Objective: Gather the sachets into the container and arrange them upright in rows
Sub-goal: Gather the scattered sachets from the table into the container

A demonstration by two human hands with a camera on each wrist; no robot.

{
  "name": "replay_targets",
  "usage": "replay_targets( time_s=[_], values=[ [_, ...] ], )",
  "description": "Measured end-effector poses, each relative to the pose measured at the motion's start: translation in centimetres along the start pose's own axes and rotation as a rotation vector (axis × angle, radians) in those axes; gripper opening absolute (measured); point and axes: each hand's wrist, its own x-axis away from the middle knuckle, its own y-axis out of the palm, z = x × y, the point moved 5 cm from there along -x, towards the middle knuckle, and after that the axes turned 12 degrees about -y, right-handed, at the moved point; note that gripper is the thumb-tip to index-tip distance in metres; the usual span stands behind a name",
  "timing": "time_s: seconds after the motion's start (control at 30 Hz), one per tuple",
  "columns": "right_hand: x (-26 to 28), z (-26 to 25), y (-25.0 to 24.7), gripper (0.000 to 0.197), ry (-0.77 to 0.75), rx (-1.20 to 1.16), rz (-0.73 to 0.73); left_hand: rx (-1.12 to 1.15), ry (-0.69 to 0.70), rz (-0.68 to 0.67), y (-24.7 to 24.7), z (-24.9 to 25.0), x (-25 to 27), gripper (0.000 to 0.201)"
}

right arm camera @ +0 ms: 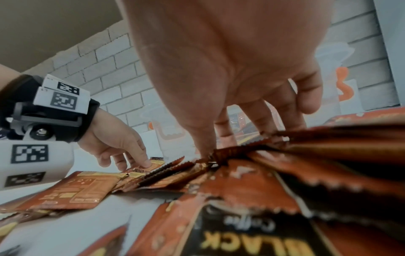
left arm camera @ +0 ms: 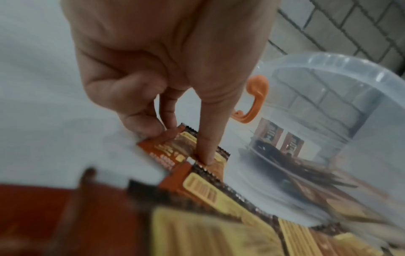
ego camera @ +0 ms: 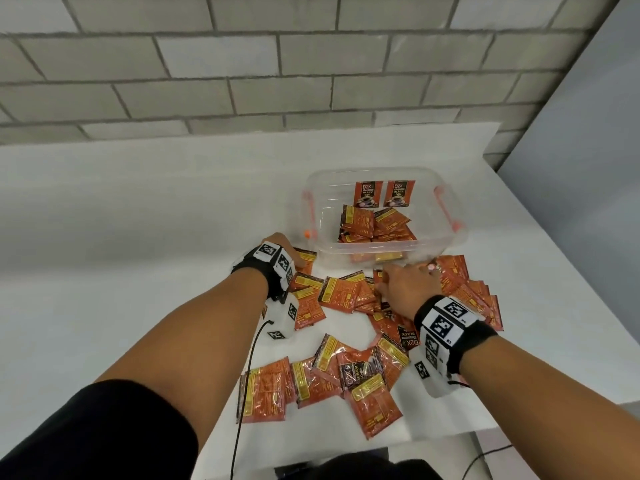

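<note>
While both forearms are reaching up from the bottom of the head view, the left hand (ego camera: 277,245) is resting at centre frame on an orange coffee sachet (left arm camera: 175,149) that is lying flat on the white table (ego camera: 138,220), just beside the near left corner of the clear plastic container (ego camera: 446,244). In the left wrist view, the index finger (left arm camera: 210,138) is pressing straight down on this sachet while the thumb (left arm camera: 140,124) and another finger are pinching its far edge; the remaining fingers are curling inward.

The right hand (ego camera: 405,289) is lying right of centre in the head view, palm down on a heap of loose sachets (ego camera: 460,289) directly in front of the container's near wall. In the right wrist view, its fingers (right arm camera: 258,117) are pointing downward, spread and only slightly bent, with the tips meeting the serrated edges of the heap; whether any sachet is actually being gripped cannot be told.

Inside the container, two sachets (ego camera: 384,194) are standing upright side by side against the far wall, and several more (ego camera: 374,225) are lying loose on the floor of the box. Orange handles (ego camera: 446,211) are showing on its left and right ends.

Another group of sachets (ego camera: 322,382) is lying scattered at lower centre of the head view, between the two forearms. Marker-covered wrist bands (ego camera: 446,323) are sitting on both wrists. A grey brick wall (ego camera: 242,64) is filling the top of the frame.
</note>
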Motion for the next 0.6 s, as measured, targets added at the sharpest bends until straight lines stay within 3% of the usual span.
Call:
replay_targets(
  time_s=[0.2,0.3,0.37,0.47,0.6],
  values=[
    [0.6,-0.9,-1.2,0.041,-0.043,-0.17,0.085,0.219,0.066,0.041,-2.3,-1.9,-0.3,0.024],
    [1.0,-0.9,-1.4,0.06,-0.135,-0.332,0.158,0.416,0.11,0.06,-3.6,-4.7,0.2,0.032],
    [1.5,-0.9,-1.4,0.068,-0.189,-0.408,0.208,0.491,0.151,0.054,-3.9,-6.6,0.6,0.018],
    [2.3,-0.7,-1.6,0.063,-0.216,-0.485,0.232,0.584,0.15,0.009,-3.0,-9.2,1.9,0.013],
    [2.9,-1.4,-2.8,0.045,-0.2,-0.535,0.319,0.466,0.212,-0.038,-0.7,-9.1,4.6,0.013]
  ],
)
